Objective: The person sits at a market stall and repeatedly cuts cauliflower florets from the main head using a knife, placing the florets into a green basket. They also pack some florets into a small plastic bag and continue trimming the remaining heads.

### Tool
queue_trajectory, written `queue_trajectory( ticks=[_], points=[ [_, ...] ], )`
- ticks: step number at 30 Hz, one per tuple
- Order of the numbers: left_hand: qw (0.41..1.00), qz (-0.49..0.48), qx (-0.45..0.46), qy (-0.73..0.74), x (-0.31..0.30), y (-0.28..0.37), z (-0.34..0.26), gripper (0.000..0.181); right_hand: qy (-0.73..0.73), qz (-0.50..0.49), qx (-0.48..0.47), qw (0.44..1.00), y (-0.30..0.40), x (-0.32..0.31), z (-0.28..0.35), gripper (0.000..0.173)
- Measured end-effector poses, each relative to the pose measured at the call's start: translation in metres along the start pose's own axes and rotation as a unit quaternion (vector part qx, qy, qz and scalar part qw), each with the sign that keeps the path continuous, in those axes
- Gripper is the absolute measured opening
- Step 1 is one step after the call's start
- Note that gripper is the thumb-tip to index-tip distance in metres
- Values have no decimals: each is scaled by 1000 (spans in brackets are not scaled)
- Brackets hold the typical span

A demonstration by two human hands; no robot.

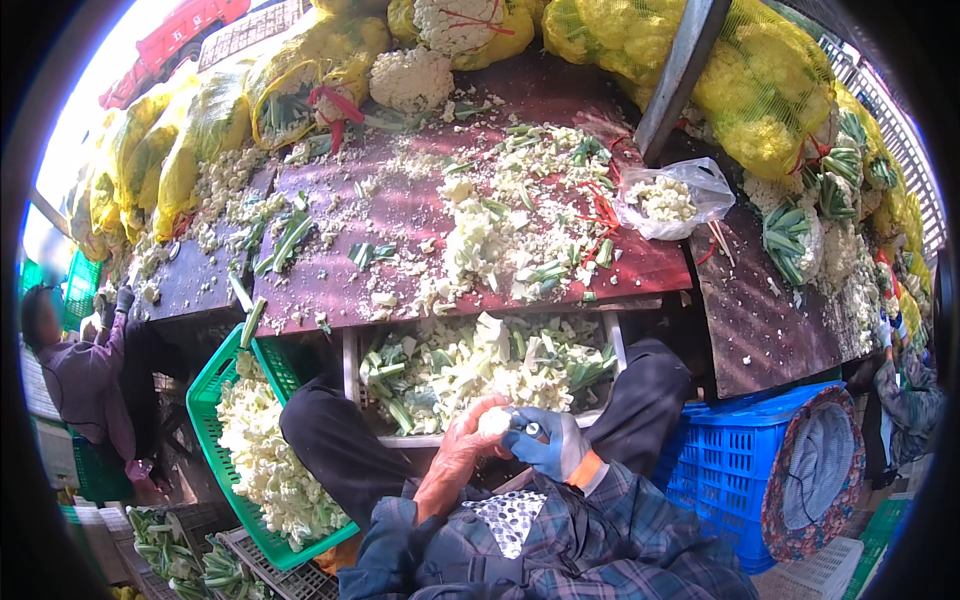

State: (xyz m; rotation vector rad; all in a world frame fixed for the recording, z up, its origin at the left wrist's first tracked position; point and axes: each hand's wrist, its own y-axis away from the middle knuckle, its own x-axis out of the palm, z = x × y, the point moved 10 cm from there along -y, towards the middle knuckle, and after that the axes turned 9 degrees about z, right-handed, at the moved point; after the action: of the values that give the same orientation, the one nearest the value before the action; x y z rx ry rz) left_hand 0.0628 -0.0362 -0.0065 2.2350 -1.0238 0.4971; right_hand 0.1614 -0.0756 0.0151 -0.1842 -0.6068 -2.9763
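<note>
My bare left hand (469, 442) is closed around a pale piece of cauliflower (495, 422). My right hand (547, 444), in a blue and grey glove with an orange cuff, meets it at the right; a small tool with a round handle end (533, 429) shows in its grip, its blade not distinguishable. Just beyond both hands, a whitish crate (416, 441) between my knees holds cauliflower trimmings and green stalks (487, 367). To the left, a tilted green plastic basket (202, 420) is filled with cut cauliflower florets (262, 457).
Crumbs, leaves and red ties litter the reddish board (337, 225). A plastic bag of florets (712, 187) lies near a slanted metal post (679, 75). Yellow mesh sacks of cauliflower (772, 90) line the back. A blue crate (720, 465) and hat (814, 472) are right; people sit at both sides.
</note>
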Motion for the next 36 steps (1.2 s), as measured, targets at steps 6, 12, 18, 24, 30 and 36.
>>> queue_trajectory(
  ticks=[6,12,18,24,30,36],
  points=[
    [983,-123,130,28,-52,32,-64,21,-112,-59,-15,992,3,-6,-11,31],
    [796,-474,187,-325,-194,223,-171,23,-99,-121,20,987,-3,-50,-77,28],
    [740,-444,222,-454,-183,186,-205,32,-138,-122,45,982,-4,-57,-80,29],
    [802,-271,198,-494,-106,-56,-193,39,-193,-129,50,971,-3,-64,-83,29],
    [682,-348,138,-628,-100,-178,-166,51,-205,-172,50,962,6,-80,-94,33],
    [716,-320,181,-594,-111,-180,-165,46,-191,-158,99,964,7,-77,-97,33]
  ],
)
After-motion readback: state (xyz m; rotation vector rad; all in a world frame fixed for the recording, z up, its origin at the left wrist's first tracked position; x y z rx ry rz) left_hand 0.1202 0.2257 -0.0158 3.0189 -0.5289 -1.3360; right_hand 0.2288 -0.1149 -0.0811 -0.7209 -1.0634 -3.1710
